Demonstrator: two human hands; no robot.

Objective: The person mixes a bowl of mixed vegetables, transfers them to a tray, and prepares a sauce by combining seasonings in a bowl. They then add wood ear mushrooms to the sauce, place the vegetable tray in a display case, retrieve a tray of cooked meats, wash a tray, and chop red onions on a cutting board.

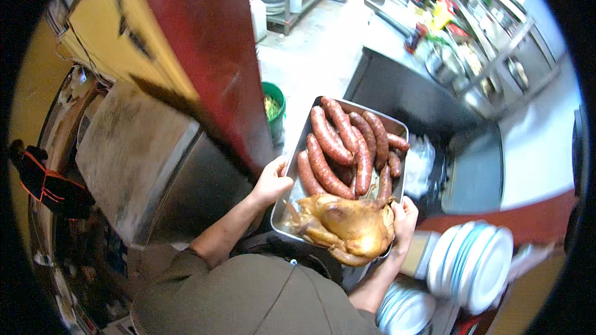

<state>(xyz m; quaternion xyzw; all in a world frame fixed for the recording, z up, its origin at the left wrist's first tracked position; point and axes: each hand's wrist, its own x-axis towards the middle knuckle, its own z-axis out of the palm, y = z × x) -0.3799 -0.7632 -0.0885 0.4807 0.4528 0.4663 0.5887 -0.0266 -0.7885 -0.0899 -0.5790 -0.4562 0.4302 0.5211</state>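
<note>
A rectangular metal tray point(303, 142) is held in front of my body by both hands. My left hand point(274, 181) grips its left rim, thumb over the edge. On the right side, my right hand point(404, 217) holds the rim near the corner closest to me. Several thick reddish-brown sausages point(342, 144) are heaped over the far part of the tray. A whole cooked chicken point(347, 225) with golden skin lies across the near end, partly over the rim. The tray's underside and the fingers beneath it are hidden.
A red wall edge point(219, 56) rises ahead on the left, with a green bucket point(274, 102) beyond it. Stacked plates point(484, 265) stand close on my right. A cluttered steel counter point(447, 46) is at the far right, and a metal shelf rack point(288, 0) at the back.
</note>
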